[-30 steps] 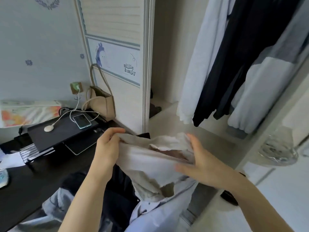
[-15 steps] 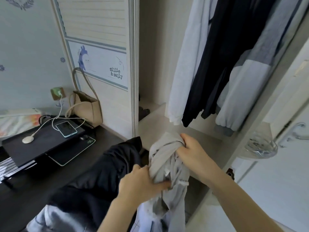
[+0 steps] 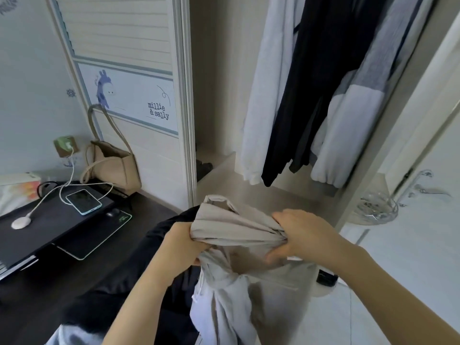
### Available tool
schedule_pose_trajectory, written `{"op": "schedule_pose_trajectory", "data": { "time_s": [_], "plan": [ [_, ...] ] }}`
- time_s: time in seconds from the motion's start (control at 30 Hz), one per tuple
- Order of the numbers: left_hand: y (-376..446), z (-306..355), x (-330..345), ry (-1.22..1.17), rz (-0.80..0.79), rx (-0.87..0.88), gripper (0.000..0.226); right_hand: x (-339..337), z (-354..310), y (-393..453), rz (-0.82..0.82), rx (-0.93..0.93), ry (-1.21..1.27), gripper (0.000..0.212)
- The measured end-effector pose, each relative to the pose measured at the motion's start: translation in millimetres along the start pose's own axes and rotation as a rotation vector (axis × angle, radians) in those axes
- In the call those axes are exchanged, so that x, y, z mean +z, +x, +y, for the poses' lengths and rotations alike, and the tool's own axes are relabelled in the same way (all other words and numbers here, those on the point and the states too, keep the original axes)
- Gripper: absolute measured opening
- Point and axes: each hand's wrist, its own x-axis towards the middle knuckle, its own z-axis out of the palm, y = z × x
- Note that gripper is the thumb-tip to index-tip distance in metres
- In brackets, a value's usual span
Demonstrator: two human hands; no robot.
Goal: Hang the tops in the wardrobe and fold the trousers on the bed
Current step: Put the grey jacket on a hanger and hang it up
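A beige garment [image 3: 234, 230] is bunched between my hands in front of the open wardrobe [image 3: 219, 95]. My left hand [image 3: 184, 242] grips its left end and my right hand [image 3: 298, 232] grips its right end, with the cloth stretched between them and the rest hanging down. A black garment [image 3: 139, 282] lies over my left forearm, with light blue cloth [image 3: 72, 337] below it. In the wardrobe hang a white top [image 3: 263, 95], a black top [image 3: 306, 83] and a grey-and-white top [image 3: 353, 115].
A dark desk [image 3: 44, 277] at the left carries a phone [image 3: 83, 201] on a cable, a mouse pad and a beige bag [image 3: 112, 165]. The sliding wardrobe door [image 3: 129, 83] stands at the left. A glass bowl [image 3: 375, 207] sits on a ledge at the right.
My hands have pulled apart, so the beige garment now stretches sideways between them. My left hand has risen level with my right. The view has shifted slightly left.
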Motion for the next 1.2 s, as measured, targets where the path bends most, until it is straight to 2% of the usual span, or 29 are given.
{"op": "schedule_pose_trajectory", "data": {
  "time_s": [0.03, 0.13, 0.17, 0.23, 0.3, 0.37, 0.43, 0.5, 0.57, 0.63, 0.7, 0.77, 0.8, 0.87, 0.97, 1.1, 1.2],
  "plan": [
    [-1, 3, -3, 0.047, -0.006, 0.035, 0.009, 1, 2, 3, 0.055, 0.045, -0.070, 0.040],
    [-1, 3, -6, 0.376, 0.056, 0.134, 0.019, -1, 2, 7, 0.318, 0.207, -0.162, 0.013],
    [-1, 4, -6, 0.470, 0.113, 0.156, 0.019, -3, 0, 8, 0.382, 0.257, -0.162, 0.012],
    [-2, 8, -7, 0.577, 0.206, 0.189, 0.017, -3, -4, 8, 0.480, 0.303, -0.137, 0.022],
    [4, 8, -9, 0.593, 0.237, 0.222, 0.010, -2, -4, 10, 0.520, 0.327, -0.061, 0.031],
    [10, 9, -13, 0.477, 0.198, 0.184, 0.008, -1, 0, 12, 0.464, 0.365, 0.082, 0.026],
    [10, 17, -20, 0.124, 0.081, 0.067, 0.012, -7, 6, 14, 0.320, 0.381, 0.281, 0.014],
    [6, 28, -28, -0.329, -0.090, -0.085, 0.018, -15, 12, 14, 0.222, 0.324, 0.505, 0.028],
    [5, 43, -38, -0.624, -0.229, -0.222, 0.018, -25, 14, 14, 0.212, 0.226, 0.658, 0.031],
    [14, 55, -50, -0.733, -0.261, -0.305, 0.020, -35, 16, 14, 0.247, 0.153, 0.745, 0.030],
    [26, 67, -61, -0.748, -0.248, -0.305, 0.033, -44, 21, 19, 0.283, 0.145, 0.813, 0.039],
    [40, 83, -72, -0.723, -0.207, -0.256, 0.042, -51, 30, 30, 0.344, 0.182, 0.846, 0.049],
    [48, 93, -77, -0.712, -0.190, -0.211, 0.038, -56, 34, 38, 0.384, 0.197, 0.850, 0.050],
    [60, 112, -84, -0.651, -0.117, -0.088, 0.014, -65, 38, 51, 0.442, 0.213, 0.852, 0.046],
    [78, 136, -90, -0.657, -0.049, 0.081, 0.022, -76, 42, 78, 0.480, 0.186, 0.800, 0.030],
    [105, 176, -89, -0.438, 0.320, 0.389, 0.016, -93, 45, 124, 0.468, 0.158, 0.669, 0.020],
    [134, 217, -89, -0.298, 0.442, 0.570, 0.010, -123, 49, 164, 0.377, 0.085, 0.613, 0.024]
  ]
}}
